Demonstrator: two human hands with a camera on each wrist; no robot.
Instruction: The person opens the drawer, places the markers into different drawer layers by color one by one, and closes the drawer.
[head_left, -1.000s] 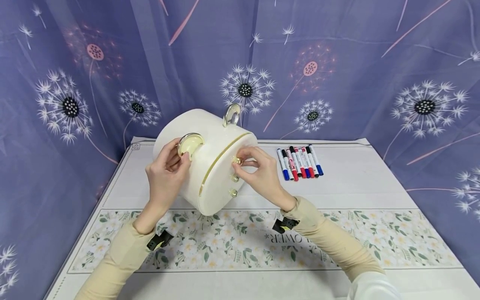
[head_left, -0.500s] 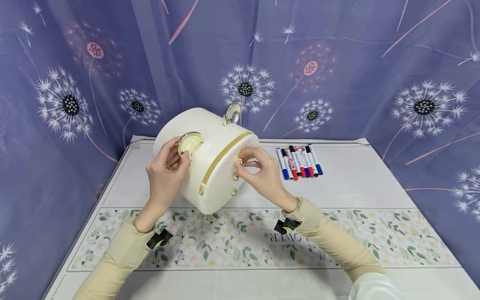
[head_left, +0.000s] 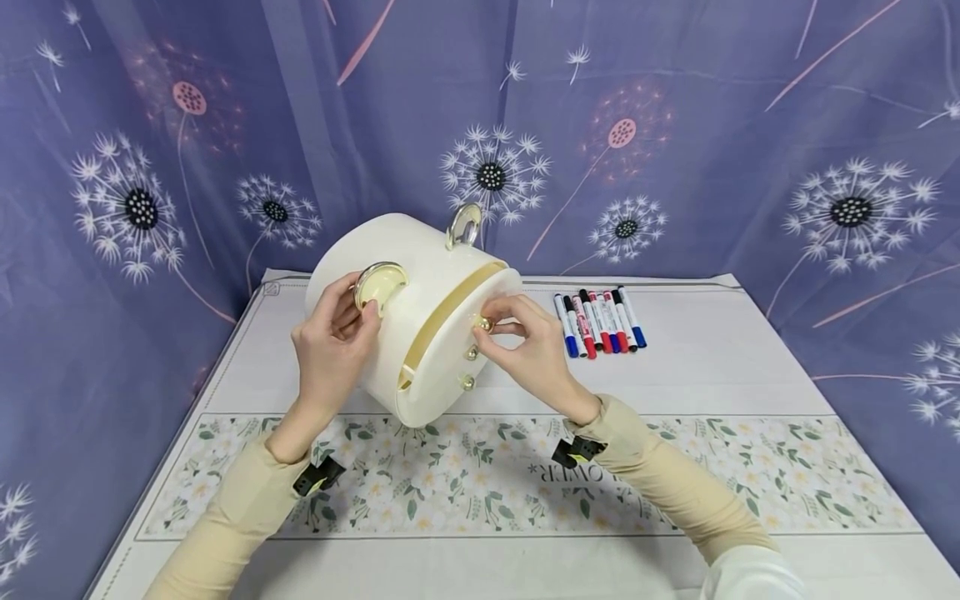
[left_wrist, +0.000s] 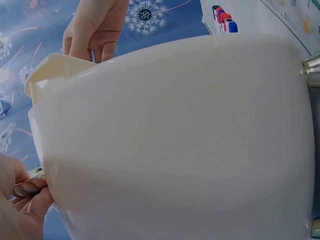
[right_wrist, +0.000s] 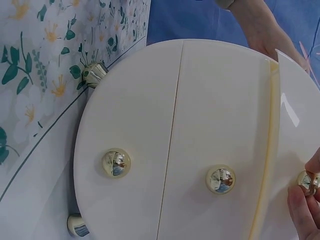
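Note:
A white rounded drawer box [head_left: 360, 242] stands on the table, its flat face turned to the right. That face carries several drawer fronts with gold ball knobs. My left hand [head_left: 330, 346] pinches the gold-rimmed, ear-shaped piece [head_left: 381, 285] on the box's top between thumb and fingers. My right hand [head_left: 528, 346] pinches the uppermost knob [head_left: 485, 323]. The top drawer [right_wrist: 300, 115] juts out from the face, leaving a gap behind its front; its inside is mostly hidden. The middle knob [right_wrist: 220, 179] and lower knob [right_wrist: 116, 163] sit on drawers that are flush.
A second ear-shaped piece [head_left: 465, 225] rises from the box's far side. Several capped markers [head_left: 600, 323] lie in a row to the right. A floral strip [head_left: 480, 483] crosses the white table cover, and a purple dandelion curtain [head_left: 675, 100] hangs behind. Gold feet [right_wrist: 95, 75] support the box.
The top drawer has slid outward to the right, widening the gap behind its front. My right hand has moved slightly right with the knob; my left hand keeps its hold.

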